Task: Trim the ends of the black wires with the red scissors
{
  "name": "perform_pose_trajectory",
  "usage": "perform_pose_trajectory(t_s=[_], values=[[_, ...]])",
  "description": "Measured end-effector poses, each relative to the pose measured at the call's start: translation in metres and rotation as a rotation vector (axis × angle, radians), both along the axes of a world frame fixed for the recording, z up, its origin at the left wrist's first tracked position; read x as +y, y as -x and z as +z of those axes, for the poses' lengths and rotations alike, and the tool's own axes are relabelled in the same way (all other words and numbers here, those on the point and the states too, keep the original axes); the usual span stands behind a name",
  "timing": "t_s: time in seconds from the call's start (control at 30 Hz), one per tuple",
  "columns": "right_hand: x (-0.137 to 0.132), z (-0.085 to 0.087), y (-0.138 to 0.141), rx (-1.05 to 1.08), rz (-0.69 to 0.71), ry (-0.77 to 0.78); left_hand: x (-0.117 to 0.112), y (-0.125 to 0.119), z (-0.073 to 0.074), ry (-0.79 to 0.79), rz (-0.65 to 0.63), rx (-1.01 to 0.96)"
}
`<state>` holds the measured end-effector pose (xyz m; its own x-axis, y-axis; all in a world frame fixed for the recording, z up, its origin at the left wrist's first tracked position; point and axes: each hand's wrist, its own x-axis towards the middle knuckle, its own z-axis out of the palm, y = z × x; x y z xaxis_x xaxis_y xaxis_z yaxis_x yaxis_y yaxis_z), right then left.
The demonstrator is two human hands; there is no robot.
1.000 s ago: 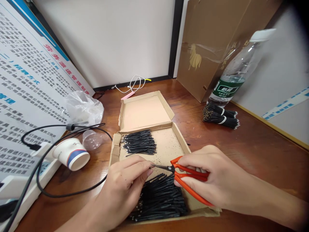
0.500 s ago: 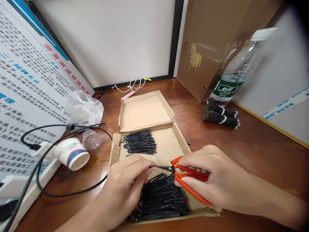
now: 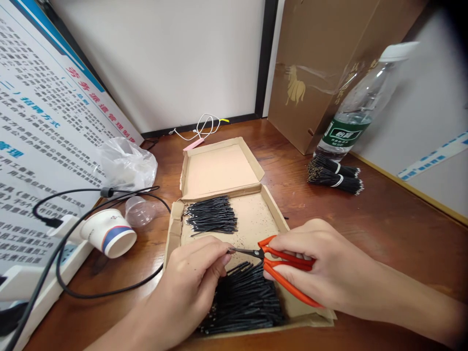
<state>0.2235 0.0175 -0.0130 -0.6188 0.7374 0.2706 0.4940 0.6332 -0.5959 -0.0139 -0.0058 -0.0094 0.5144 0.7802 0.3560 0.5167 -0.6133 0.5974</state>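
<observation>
My right hand [image 3: 318, 268] grips red-handled scissors [image 3: 288, 263], their blades pointing left and looking nearly closed. The blade tips meet the fingertips of my left hand [image 3: 193, 282], which is pinched shut. Only a tiny end shows at that pinch, too small to name. Both hands are above an open cardboard box [image 3: 256, 209]. Inside it, a pile of short black wires [image 3: 252, 297] lies under my hands at the near side. A smaller, neater row of black wires [image 3: 212, 214] lies at the far left, with dark specks scattered beside it.
Bundles of black wires tied with white bands [image 3: 336, 175] lie by a water bottle [image 3: 347, 122] at right. A large brown carton [image 3: 310, 73] stands behind. On the left are a tipped paper cup [image 3: 109, 233], a clear plastic cup [image 3: 139, 211], a plastic bag [image 3: 127, 163] and a looping black cable [image 3: 109, 295].
Almost nothing differs. The scissors and my right hand have shifted very slightly left, and the blades stay at my left fingertips.
</observation>
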Motion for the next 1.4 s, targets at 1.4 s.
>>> perform_pose_trajectory(t_s=[1.4], values=[[0.0043,-0.0015,-0.0018,0.089,-0.059,-0.066,0.0039,0.0043,0.0058,-0.055,0.102,0.148]])
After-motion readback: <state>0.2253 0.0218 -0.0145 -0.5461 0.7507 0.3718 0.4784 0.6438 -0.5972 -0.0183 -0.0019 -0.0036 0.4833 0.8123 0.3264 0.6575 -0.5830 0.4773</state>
